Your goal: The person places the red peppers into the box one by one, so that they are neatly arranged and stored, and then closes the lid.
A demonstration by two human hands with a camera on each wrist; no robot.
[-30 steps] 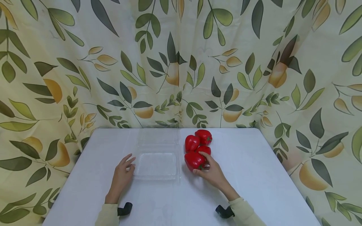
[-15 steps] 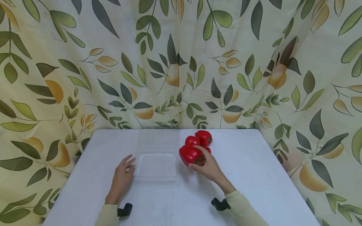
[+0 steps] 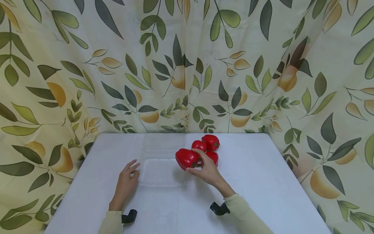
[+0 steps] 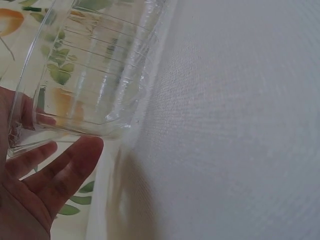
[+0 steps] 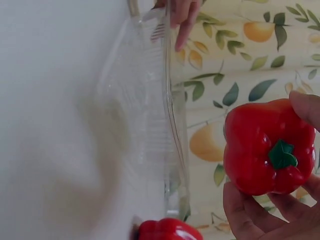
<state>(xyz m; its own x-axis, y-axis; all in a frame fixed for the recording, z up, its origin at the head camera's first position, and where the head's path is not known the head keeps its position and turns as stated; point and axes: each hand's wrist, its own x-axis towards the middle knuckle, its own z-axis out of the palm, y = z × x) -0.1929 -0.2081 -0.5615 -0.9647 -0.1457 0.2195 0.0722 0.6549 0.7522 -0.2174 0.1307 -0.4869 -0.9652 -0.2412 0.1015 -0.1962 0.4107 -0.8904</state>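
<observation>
Head view: held red pepper (image 3: 186,158) sideways (stem (image 5: 283,154) rightward)

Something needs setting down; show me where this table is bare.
Bare: the white table right of the right arm, and between the table's left edge and the left hand. Crowded: mid-table, with the clear container, three resting peppers and the held pepper.

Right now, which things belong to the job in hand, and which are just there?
Likely in the job:
glossy red bell pepper, in the right hand
clear rectangular plastic container, by the left hand
three other red peppers

Just there:
white tabletop
leaf-printed fabric curtain
</observation>
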